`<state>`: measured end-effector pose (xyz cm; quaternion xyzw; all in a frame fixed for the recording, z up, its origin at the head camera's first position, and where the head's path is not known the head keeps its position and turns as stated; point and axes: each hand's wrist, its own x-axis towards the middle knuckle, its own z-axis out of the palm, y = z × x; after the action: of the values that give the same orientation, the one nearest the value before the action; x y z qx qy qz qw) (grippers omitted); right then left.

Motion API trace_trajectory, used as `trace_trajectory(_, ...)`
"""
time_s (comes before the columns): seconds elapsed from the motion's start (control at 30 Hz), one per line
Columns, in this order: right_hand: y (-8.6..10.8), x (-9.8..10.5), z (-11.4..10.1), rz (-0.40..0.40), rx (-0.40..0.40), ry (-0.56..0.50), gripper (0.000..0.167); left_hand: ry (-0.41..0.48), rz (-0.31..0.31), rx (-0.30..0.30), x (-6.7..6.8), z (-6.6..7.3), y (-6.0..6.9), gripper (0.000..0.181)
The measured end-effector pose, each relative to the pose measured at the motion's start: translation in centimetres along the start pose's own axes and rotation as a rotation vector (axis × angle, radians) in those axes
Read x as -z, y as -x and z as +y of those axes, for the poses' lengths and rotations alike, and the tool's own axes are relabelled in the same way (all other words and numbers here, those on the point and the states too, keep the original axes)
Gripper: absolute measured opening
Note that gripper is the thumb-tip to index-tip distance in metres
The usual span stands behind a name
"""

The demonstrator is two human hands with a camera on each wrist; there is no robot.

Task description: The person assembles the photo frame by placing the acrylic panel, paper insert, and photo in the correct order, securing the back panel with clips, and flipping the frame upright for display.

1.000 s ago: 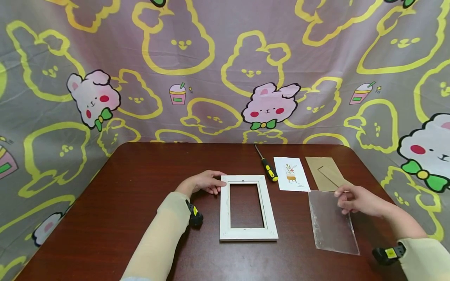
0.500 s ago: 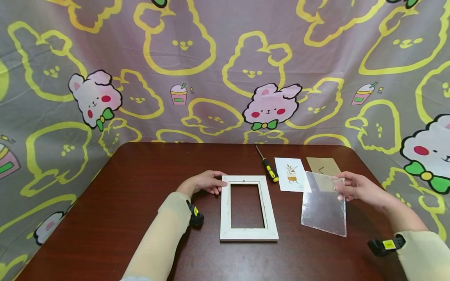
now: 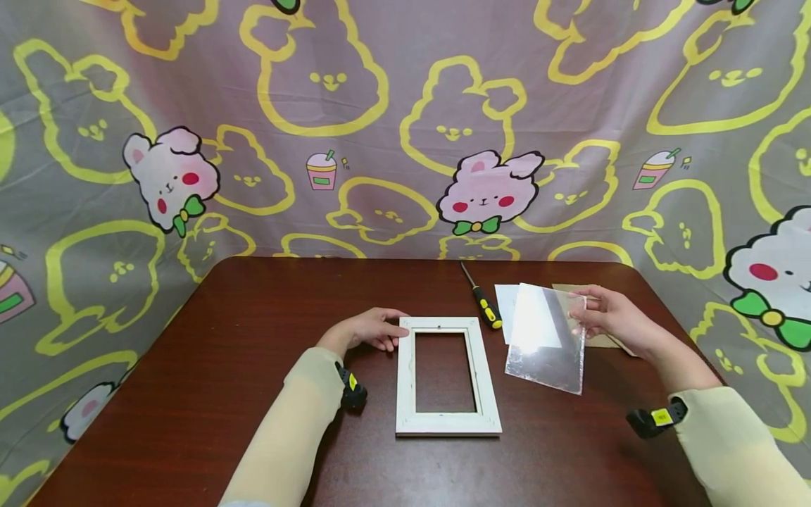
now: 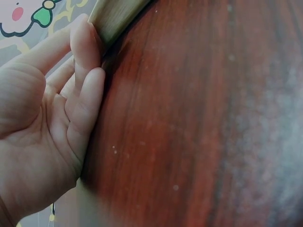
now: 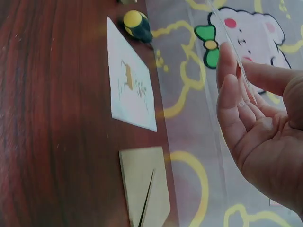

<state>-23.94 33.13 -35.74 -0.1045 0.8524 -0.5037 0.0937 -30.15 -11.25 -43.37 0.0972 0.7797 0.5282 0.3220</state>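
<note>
A white picture frame [image 3: 408, 380] with an open middle lies on the table. My left hand [image 3: 370, 329] holds it at its upper left corner; in the left wrist view, thumb and fingers meet the edge of the frame [image 4: 118, 21]. Raised above the table on the right, a clear plastic sheet [image 3: 548, 345] tilts and reflects light. My right hand [image 3: 611, 317] pinches it by its right edge. Seen edge-on in the right wrist view, the clear sheet [image 5: 232, 42] passes between the thumb and fingers of my right hand [image 5: 265, 127].
Behind the sheet lies a white card [image 3: 505, 299] printed with a plant picture [image 5: 131, 78]. To its right is a brown backing board [image 5: 144, 175] with a thin slanting strip. A yellow-and-black screwdriver [image 3: 484, 306] lies left of the card. A patterned curtain [image 3: 380, 141] hangs behind the table.
My right hand has lifted the clear sheet off the table and carried it left and away from me, now partly in front of the card. The left hand and the picture frame stay put.
</note>
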Motion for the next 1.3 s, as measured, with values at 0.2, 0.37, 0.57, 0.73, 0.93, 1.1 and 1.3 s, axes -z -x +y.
trace_trajectory(0.2, -1.3, -1.2, -1.2, 0.046, -0.024, 0.031, 0.052, -0.001, 0.0, 0.002, -0.1, 0.0, 0.0, 0.052)
trace_trajectory(0.37, -2.6, -2.3, -1.9, 0.059, -0.008, 0.003, 0.048, 0.001, 0.001, 0.008, 0.0, -0.1, -0.1, 0.051)
trace_trajectory(0.57, -4.0, -3.9, -2.6, 0.032, 0.035, -0.058, 0.044, 0.01, -0.009, 0.006, 0.0, -0.2, -0.3, 0.049)
trace_trajectory(0.73, -4.8, -5.2, -3.8, 0.005, 0.031, -0.07, 0.042, 0.021, -0.007, 0.007, 0.0, -0.1, -0.2, 0.048)
trace_trajectory(0.93, -5.6, -6.6, -4.8, -0.03, 0.014, -0.084, 0.041, 0.023, 0.0, 0.01, -0.1, 0.0, -0.1, 0.048)
trace_trajectory(1.1, -6.3, -8.0, -5.2, -0.043, 0.036, -0.08, 0.04, 0.015, 0.004, 0.004, -0.1, -0.1, -0.2, 0.045)
trace_trajectory(1.3, -7.0, -9.6, -5.2, -0.068, 0.063, -0.11, 0.039, 0.014, 0.009, 0.005, -0.1, 0.0, -0.2, 0.043)
